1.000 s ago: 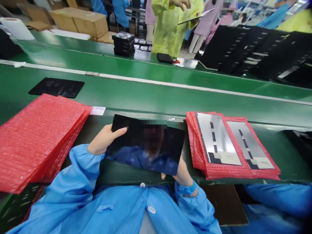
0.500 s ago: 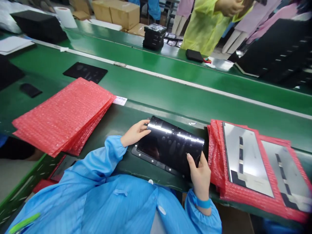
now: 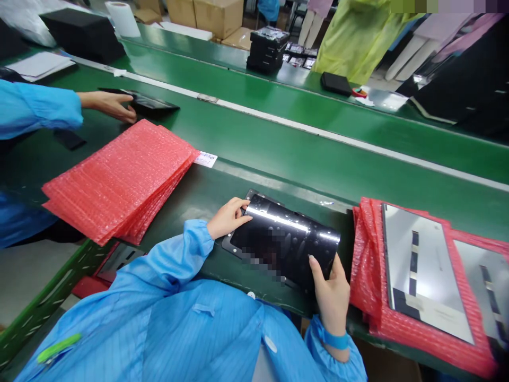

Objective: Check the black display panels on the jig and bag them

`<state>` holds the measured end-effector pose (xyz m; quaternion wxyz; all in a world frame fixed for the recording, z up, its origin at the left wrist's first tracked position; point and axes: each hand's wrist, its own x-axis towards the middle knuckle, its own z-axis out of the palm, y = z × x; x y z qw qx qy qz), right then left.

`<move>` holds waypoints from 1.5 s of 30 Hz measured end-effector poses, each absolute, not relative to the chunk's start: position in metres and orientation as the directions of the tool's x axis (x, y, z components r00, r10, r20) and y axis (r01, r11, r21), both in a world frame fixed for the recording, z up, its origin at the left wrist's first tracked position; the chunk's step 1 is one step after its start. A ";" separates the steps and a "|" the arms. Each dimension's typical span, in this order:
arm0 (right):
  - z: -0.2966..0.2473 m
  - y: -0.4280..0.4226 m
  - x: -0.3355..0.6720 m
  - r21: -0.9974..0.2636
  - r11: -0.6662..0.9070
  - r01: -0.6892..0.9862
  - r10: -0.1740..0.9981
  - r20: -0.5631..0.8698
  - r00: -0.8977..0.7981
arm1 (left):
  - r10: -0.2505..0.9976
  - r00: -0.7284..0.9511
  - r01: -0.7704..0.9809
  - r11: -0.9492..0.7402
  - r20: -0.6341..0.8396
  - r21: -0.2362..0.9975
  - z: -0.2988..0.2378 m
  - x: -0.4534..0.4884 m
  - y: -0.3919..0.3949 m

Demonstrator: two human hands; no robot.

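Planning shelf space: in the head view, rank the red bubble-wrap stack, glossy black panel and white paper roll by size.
1. Red bubble-wrap stack
2. Glossy black panel
3. White paper roll, though far from the camera, so its true size is unsure.

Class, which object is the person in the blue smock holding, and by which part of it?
A glossy black panel: the left hand holds its left end, and the right hand holds its lower right corner.

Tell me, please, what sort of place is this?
This is probably an electronics factory production line: a green conveyor belt, stacks of red bubble-wrap sleeves, and a glossy black display panel being handled.
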<state>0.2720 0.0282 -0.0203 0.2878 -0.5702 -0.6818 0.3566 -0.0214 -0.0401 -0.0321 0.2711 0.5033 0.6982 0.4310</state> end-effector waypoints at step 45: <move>-0.013 0.067 0.283 -0.179 0.658 0.732 0.753 0.151 -0.640 | 0.982 -0.174 0.983 0.177 0.070 -0.039 -0.006 0.003 -0.046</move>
